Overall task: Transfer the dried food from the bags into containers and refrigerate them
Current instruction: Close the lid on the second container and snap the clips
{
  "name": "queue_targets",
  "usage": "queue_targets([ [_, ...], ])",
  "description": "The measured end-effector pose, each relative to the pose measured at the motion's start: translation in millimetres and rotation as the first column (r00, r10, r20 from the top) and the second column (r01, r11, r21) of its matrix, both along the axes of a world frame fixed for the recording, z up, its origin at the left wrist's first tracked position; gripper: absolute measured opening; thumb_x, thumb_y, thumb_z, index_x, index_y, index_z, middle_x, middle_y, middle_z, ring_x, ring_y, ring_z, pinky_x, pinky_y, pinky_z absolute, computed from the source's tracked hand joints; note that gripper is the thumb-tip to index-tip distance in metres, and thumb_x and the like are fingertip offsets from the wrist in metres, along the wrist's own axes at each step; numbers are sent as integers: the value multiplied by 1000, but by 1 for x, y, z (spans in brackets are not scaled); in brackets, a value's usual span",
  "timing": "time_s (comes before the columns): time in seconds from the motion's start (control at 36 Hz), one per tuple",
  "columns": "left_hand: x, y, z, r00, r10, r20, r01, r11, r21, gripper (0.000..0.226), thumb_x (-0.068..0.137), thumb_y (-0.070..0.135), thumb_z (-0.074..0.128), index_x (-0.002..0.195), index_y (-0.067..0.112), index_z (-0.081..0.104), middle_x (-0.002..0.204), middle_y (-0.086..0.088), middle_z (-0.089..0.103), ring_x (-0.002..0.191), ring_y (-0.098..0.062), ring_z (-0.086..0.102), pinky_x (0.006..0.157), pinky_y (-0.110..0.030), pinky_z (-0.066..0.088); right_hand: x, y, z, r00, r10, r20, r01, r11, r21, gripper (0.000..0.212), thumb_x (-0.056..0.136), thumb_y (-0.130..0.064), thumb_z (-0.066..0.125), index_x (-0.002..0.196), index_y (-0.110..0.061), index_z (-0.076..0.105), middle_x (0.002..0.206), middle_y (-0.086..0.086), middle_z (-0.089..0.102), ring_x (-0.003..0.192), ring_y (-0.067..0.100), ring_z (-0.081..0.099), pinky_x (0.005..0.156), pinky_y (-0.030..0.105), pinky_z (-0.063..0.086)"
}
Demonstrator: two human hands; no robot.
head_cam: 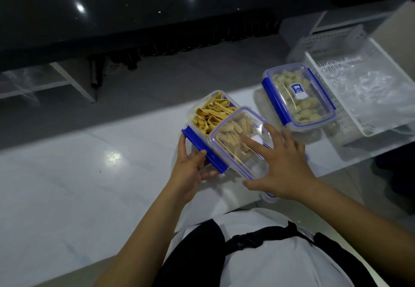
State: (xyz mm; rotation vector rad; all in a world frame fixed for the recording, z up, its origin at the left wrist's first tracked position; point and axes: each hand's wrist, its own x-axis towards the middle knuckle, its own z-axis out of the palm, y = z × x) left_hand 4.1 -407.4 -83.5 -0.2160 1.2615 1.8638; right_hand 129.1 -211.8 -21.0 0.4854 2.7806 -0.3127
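The lid (241, 143) sits skewed over the container (208, 116) of yellow strips on the white bench (67, 174). The left hand (190, 167) grips the blue clasp side; the right hand (280, 163) lies spread and open on the lid. Next, I judge: square it, then snap all clasps. 1 sealed container (298, 95) waits nearby.

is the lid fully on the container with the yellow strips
No. The lid sits askew, leaving the yellow strips uncovered at the far end.
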Motion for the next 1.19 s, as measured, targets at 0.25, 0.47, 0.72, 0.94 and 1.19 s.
queue_targets([
  [0.25,2,1,-4,999,9,-32,-10,999,-33,73,95,16,68,147,50,29,115,1,74,106,-31,72,72,-49,61,-16,-3,-12,1000,6,-18,-7,1000,-23,107,60,-89,50,148,-60,-4,164,-3,-10,149,39,0,116,60,13],
  [0.47,1,0,-2,999,6,-45,-7,999,-31,75,95,14,67,148,49,28,119,-1,73,107,-31,72,74,-50,61,6,4,-3,995,-9,-96,4,999,-54,106,58,-87,56,150,-59,11,164,-2,1,148,35,9,114,56,18],
  [0.72,2,-1,0,997,-12,-71,8,998,-60,70,102,9,54,149,52,25,115,-6,75,106,-34,72,77,-51,61,-55,-20,-18,997,42,-67,-43,999,-8,105,64,-85,55,151,-54,5,165,3,0,147,42,4,116,61,14],
  [0.94,0,-4,-2,998,10,-56,-13,999,-48,69,101,10,56,148,52,28,116,-4,74,106,-34,72,73,-50,61,-58,-18,-29,997,52,-53,-50,998,32,106,63,-87,51,151,-52,5,165,4,-1,147,44,3,115,62,17],
  [1.19,0,-3,-5,998,46,-32,-48,995,-82,68,96,16,66,145,51,35,119,-1,72,106,-33,72,76,-53,61,-32,-7,-34,999,31,-44,-33,999,-35,106,62,-92,47,149,-56,-2,165,-1,-5,149,41,-3,116,62,12],
])
